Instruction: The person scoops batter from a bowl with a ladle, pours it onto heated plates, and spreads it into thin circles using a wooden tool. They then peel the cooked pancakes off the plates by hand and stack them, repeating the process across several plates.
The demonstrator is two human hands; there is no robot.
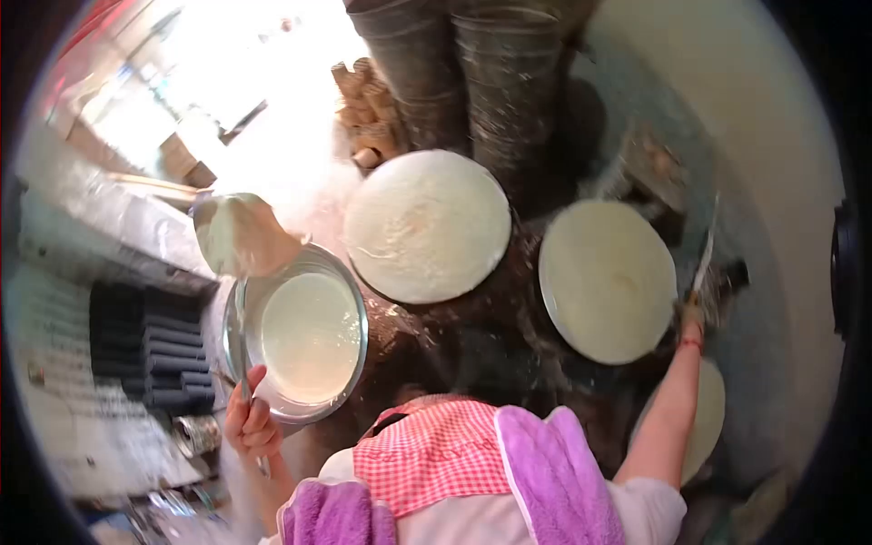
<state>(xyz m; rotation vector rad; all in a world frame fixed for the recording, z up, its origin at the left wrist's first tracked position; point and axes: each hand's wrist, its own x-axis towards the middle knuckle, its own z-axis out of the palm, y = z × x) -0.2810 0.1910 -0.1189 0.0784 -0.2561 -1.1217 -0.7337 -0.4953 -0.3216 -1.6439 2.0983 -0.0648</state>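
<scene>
My left hand (252,422) is closed round a thin handle at the lower left rim of a metal basin (358,313). Pale, milky liquid (311,338) partly fills the basin. Over its far left rim is a rounded, pale-coated scoop (243,234), smeared by motion. Stretched out to the right, my right hand (692,318) grips a long, thin, flat stick (707,250) that points away from me. That hand is beside the right edge of a round, cream-coloured steamer top (609,282). Another whitish round top (429,227) lies between it and the basin.
My right arm partly covers a third pale round surface (708,422). Tall dark cylinders (509,82) stand beyond the round tops, beside a brown pile (368,109). Dark stacked pieces (173,350) are at the left. A purple towel (559,477) hangs over my checked apron (431,445).
</scene>
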